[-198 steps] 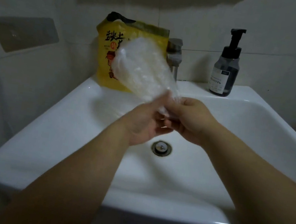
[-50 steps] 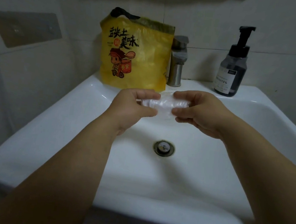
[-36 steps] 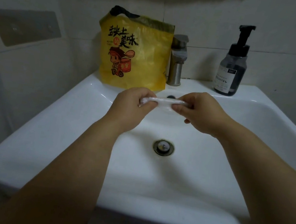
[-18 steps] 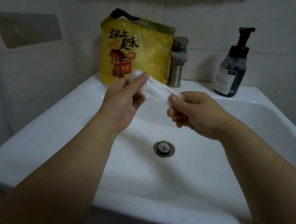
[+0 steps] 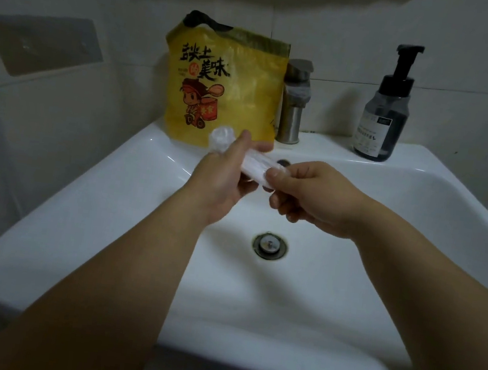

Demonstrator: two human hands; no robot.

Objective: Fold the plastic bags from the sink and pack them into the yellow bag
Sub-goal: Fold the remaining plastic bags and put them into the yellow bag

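A clear plastic bag (image 5: 254,166), folded into a narrow strip, is held above the white sink (image 5: 150,178). My left hand (image 5: 222,175) grips its left part, and the strip's end curls over my fingertips. My right hand (image 5: 313,194) pinches its right end between thumb and fingers. The yellow bag (image 5: 227,89), with black characters and a cartoon figure, stands upright on the sink's back ledge just behind my left hand, its black handle at the top. I see no other plastic bag in the basin.
A metal faucet (image 5: 294,101) stands right of the yellow bag. A dark soap pump bottle (image 5: 383,116) sits on the back right ledge. The drain (image 5: 270,245) lies in the basin below my hands. Tiled walls close in at the left and back.
Over the last seconds the loose bag went from a wide sheet to a tight strip. In the last half second my left hand shifted right along the strip, and its end now curls over my fingers.
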